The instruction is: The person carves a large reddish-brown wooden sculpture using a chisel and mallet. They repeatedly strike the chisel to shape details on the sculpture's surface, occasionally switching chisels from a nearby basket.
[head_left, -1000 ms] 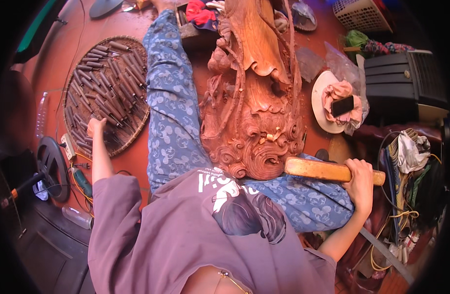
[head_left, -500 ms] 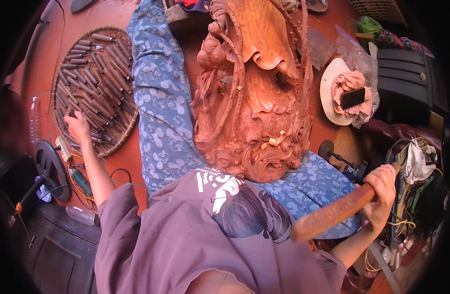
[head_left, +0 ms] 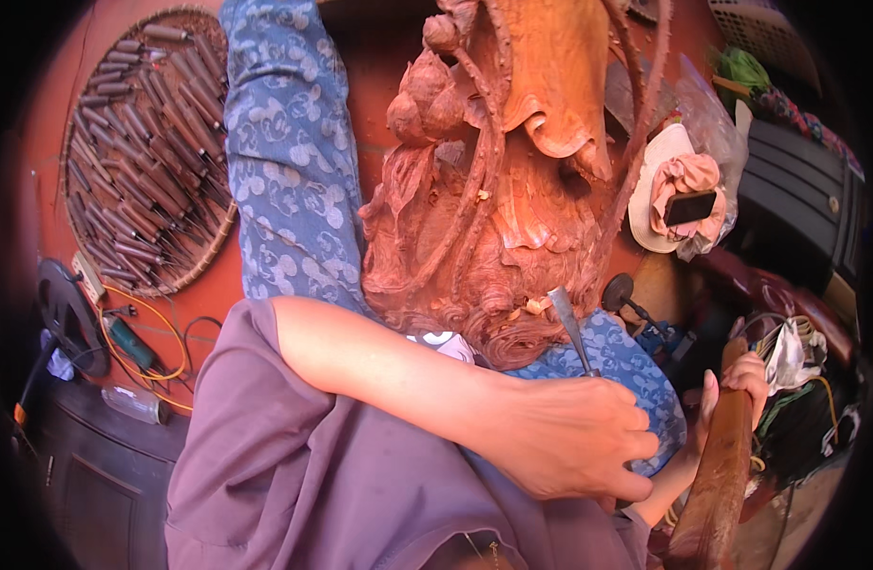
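Shirt (head_left: 389, 484): dusty mauve-purple, plain soft cloth, loose cut, deep folds across the front.
Left sleeve (head_left: 246, 380): same mauve, wide and baggy, ending around the elbow; heavy creases.
Right sleeve (head_left: 631, 546): same cloth, only a corner visible to me.
Chest print (head_left: 443, 344): small pale patch with some dark in it; rest hidden from where I stand.
Neckline (head_left: 446, 530): scooped, curved edge.
Necklace (head_left: 494, 549): thin, gold-looking; part of it visible.
Trousers (head_left: 289, 152): mid-blue, covered in paler clusters of rounded shapes; roomy leg, wrinkled.
Forearms (head_left: 389, 370): bare below the sleeves.
Left hand (head_left: 569, 432): bare.
Right hand (head_left: 743, 375): bare, fingers partly hidden.
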Available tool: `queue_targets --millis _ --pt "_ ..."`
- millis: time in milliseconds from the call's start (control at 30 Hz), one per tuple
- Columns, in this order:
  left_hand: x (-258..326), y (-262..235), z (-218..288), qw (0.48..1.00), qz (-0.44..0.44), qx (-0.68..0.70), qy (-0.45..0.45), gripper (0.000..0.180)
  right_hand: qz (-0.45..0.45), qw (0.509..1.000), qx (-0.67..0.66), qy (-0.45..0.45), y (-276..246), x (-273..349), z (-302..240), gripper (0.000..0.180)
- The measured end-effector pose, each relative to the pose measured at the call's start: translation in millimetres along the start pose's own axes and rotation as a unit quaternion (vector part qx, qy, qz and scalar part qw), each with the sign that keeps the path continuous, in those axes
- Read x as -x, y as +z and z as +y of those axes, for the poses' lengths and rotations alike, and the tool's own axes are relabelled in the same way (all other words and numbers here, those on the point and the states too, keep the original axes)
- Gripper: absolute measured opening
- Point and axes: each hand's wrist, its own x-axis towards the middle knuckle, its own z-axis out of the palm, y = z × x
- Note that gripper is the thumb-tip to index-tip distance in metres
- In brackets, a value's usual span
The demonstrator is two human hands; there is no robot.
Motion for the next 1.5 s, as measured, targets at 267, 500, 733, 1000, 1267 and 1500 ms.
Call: queue_targets --millis 267,500,733,1000,1267,1500 --pt "20 -18 -13 0.989 0.099 0.048 -0.101 0.038 -0.059 0.997 0.049 0.003 10 -18 1 0.037" --pt "25 -25 -18 0.979 0.133 0.07 -0.139 0.04 -0.105 0.993 0.058 -0.022 12 -33 10 0.037" --pt "28 -32 -23 0.973 0.136 0.102 -0.154 0.037 -0.118 0.991 0.062 -0.035 17 -34 7 0.037" --pt "25 -42 -26 0.962 0.17 0.131 -0.172 0.033 -0.103 0.993 0.039 -0.036 22 -34 4 0.035" --pt "31 -36 -28 0.966 0.158 0.113 -0.173 0.03 -0.048 0.995 0.081 -0.02 33 -21 -19 0.032" --pt "33 -31 -32 0.971 0.146 0.11 -0.152 0.032 -0.012 0.997 0.008 -0.077 46 -11 -21 0.031"
